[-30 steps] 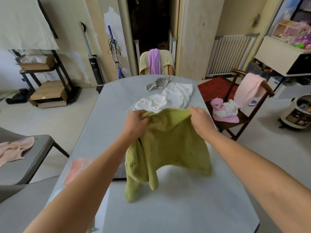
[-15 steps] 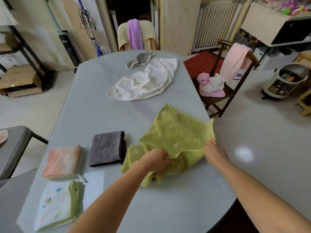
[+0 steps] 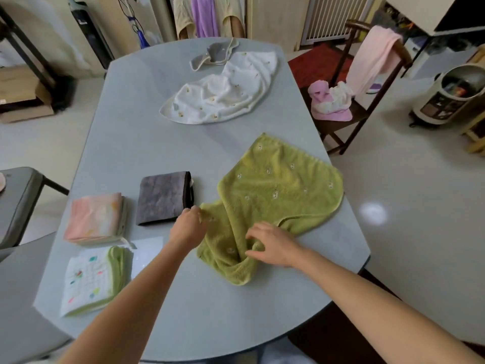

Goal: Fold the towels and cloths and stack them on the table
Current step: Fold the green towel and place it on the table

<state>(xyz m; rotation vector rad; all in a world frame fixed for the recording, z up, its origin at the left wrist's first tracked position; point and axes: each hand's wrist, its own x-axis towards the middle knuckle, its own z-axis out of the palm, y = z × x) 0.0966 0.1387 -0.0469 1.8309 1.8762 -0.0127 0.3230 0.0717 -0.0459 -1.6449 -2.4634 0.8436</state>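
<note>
A green towel [image 3: 278, 190] lies partly spread on the grey table [image 3: 136, 132], its near end bunched. My left hand [image 3: 187, 228] pinches the towel's left corner beside a folded grey cloth [image 3: 164, 197]. My right hand [image 3: 273, 245] grips the bunched near part of the towel. Folded on the left are a pink cloth [image 3: 95, 219] and a white-and-green cloth [image 3: 94, 279]. At the far end lie an unfolded white cloth [image 3: 223, 93] and a small grey cloth [image 3: 214, 53].
A wooden chair [image 3: 367, 82] with pink and white cloths stands right of the table. A chair draped with purple and yellow cloth [image 3: 204, 14] is at the far end. A grey chair [image 3: 18, 203] is on the left; an appliance [image 3: 451, 95] stands on the floor at right.
The green towel was held up, then laid on the table. My left hand has moved left to its corner and my right hand has moved in to the bunched near part.
</note>
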